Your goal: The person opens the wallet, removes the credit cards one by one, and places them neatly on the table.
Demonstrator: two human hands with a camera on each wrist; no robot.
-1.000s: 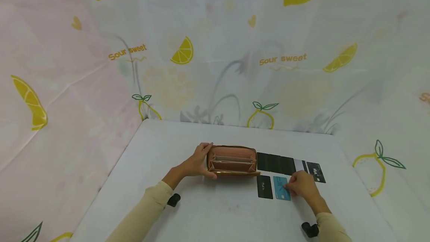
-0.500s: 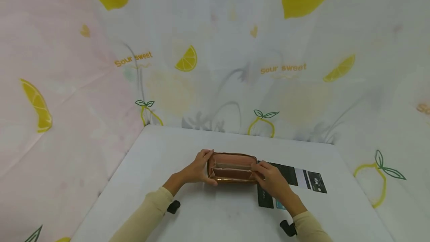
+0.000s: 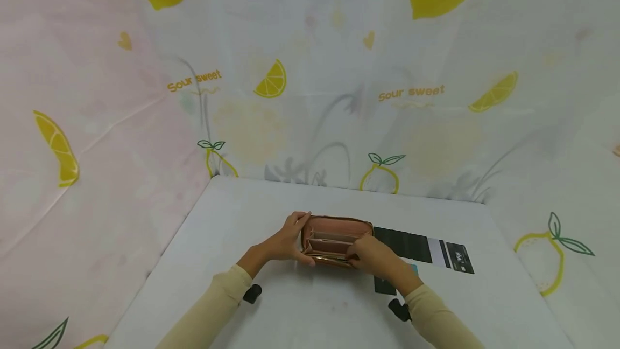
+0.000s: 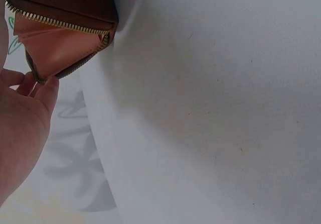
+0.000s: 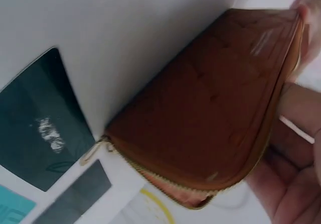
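Observation:
A brown zip-around wallet (image 3: 337,225) stands with its pink compartments facing up, unzipped along its brass-toned zipper. My left hand (image 3: 286,242) grips its left end, thumb low at the front and fingers at the back corner. In the left wrist view, the fingertips hold the zipper edge beside the pink gusset (image 4: 60,45). My right hand (image 3: 373,256) has its fingers curled over the wallet's front edge near the right end, fingertips partly hidden at the opening. The zipper pull (image 5: 93,152) hangs from the corner in the right wrist view.
Right of the wallet lies a row of dark cards (image 3: 402,244), then a white striped card (image 3: 437,252) and a black VIP card (image 3: 460,258). Nearer, a dark card (image 3: 385,285) and a blue card (image 3: 414,268) are partly covered by the right arm. Lemon-print cloth (image 3: 310,69) hangs behind.
My right hand has left the blue card and moved left, first to the wallet's right end, then to its front edge. The left hand keeps its hold.

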